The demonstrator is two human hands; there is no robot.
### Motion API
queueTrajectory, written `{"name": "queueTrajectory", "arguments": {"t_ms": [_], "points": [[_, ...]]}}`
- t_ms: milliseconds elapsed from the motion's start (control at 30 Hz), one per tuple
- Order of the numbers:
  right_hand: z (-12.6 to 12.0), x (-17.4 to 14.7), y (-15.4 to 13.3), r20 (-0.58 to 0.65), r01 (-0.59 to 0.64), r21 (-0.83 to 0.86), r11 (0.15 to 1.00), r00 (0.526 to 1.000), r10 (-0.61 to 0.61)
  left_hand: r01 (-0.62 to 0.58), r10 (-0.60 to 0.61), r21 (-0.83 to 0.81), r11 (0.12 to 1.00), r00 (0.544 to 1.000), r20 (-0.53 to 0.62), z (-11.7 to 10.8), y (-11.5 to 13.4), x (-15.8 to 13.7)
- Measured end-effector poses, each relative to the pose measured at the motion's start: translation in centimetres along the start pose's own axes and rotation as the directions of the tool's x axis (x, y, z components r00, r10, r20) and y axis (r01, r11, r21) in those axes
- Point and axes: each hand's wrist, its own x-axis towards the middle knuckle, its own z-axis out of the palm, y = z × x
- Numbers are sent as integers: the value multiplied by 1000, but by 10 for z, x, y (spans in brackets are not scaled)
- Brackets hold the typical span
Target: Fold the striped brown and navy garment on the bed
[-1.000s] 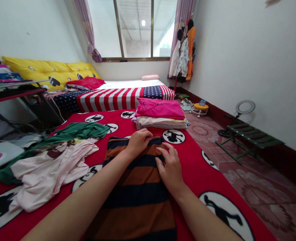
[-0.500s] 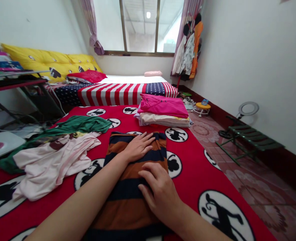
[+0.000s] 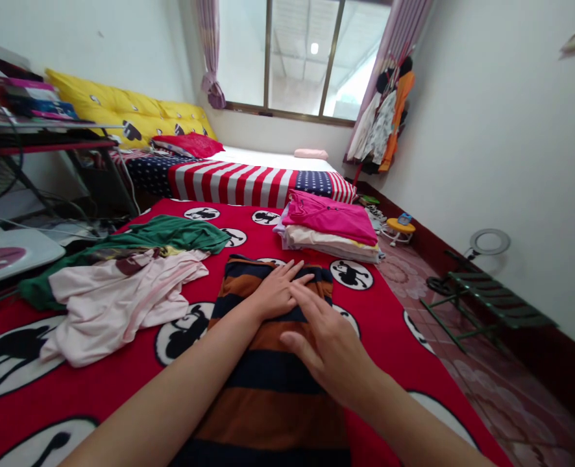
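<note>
1. Right now I see both hands lying flat, palms down, on the striped garment [image 3: 272, 363], which is folded into a long strip on the red blanket [image 3: 389, 311]. Neither grip is closed on anything; the fingers are spread and simply pressing.
2. The left hand [image 3: 275, 295] rests on the far end of the garment, fingers pointing far and right. The right hand [image 3: 329, 350] sits just near of it, on the right half of the strip, its fingertips touching or almost touching the left hand's.
3. My worry: the fold is only held by pressure. If either palm slides rather than lifts, the top layer could drag and the right edge could skew or bunch.
4. The blanket looks plush, so the lower layer may cling while the upper one shifts, opening the fold.
5. The loose pink garment [image 3: 117, 301] and green garment [image 3: 171, 235] lie just left; a wide sweep of the left forearm might catch them.
6. The folded stack [image 3: 331, 230] sits just beyond the far right corner, close enough to be nudged.
</note>
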Motion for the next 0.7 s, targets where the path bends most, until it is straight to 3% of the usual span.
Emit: {"name": "queueTrajectory", "arguments": {"t_ms": [67, 167, 267, 367, 467, 533, 633, 700], "points": [[21, 19, 24, -25, -6, -4, 1000, 1000, 6, -3, 2, -45, 999, 1000, -28, 3, -1, -1], [54, 29, 65, 57, -175, -95, 980, 982, 180, 20, -35, -129, 991, 992, -119, 2, 0, -4], [70, 27, 87, 63, -210, -165, 964, 973, 223, 74, -121, -186, 980, 959, -256, -18, 1, -6], [69, 23, 87, 54, -188, -194, 963, 978, 202, 366, -390, -136, 921, 847, -361, -59, -9, -13], [60, 28, 76, 54, -204, -243, 948, 973, 223, 727, -716, -65, 683, 650, -252, -101, -34, -28], [51, 37, 63, 44, -218, -285, 933, 970, 240, 825, -823, -51, 562, 552, -137, -118, -52, -41], [43, 59, 35, -6, -172, -221, 960, 985, 175, 850, -857, -124, 511, 515, -4, -120, -70, -54], [47, 77, 17, -65, -138, -32, 990, 989, 136, 846, -848, -199, 495, 520, 101, -110, -75, -56]]}}
